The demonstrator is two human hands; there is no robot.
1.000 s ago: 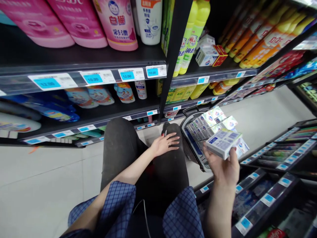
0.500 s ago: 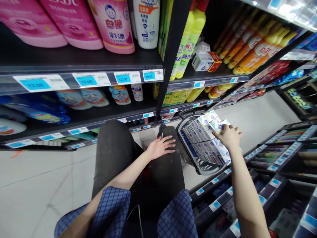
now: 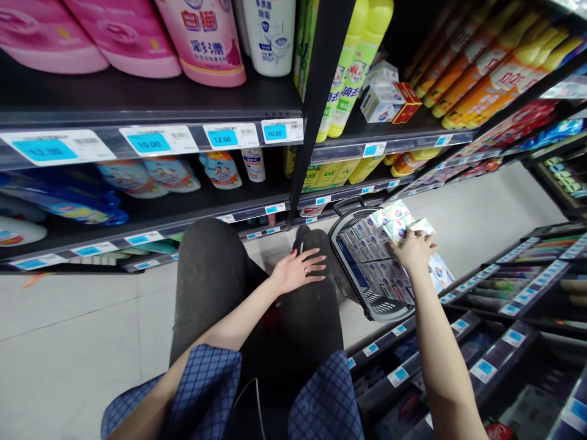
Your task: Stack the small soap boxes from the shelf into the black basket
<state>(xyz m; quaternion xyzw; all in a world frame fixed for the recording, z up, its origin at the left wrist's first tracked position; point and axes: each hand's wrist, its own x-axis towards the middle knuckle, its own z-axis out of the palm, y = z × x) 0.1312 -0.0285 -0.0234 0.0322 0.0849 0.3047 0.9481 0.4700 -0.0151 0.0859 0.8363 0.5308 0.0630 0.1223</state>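
My left hand [image 3: 300, 273] rests palm down on my right knee, fingers spread and holding nothing. My right hand [image 3: 415, 250] reaches over the far side of a grey shopping basket [image 3: 389, 315] on the floor. Its fingers are apart, with the thumb and index finger against a small white-and-green box [image 3: 398, 227]. Another box [image 3: 422, 227] lies just beyond the fingers. Rows of small cartons [image 3: 373, 244] fill the basket. Further white-and-blue boxes [image 3: 440, 272] show right of my wrist. The hand hides part of the boxes under it.
A dark shelf [image 3: 183, 101] with pink bottles [image 3: 213, 46] stands ahead. Past its post are yellow-green bottles [image 3: 351, 79], orange bottles [image 3: 499, 85] and small boxes [image 3: 384, 101]. Low shelving with price tags [image 3: 483, 369] runs along the right. Pale floor tiles [image 3: 68, 342] show at left.
My right hand has shifted a little left over the boxes, uncovering boxes on its right. My left hand stays on the knee. The view has tilted slightly down.
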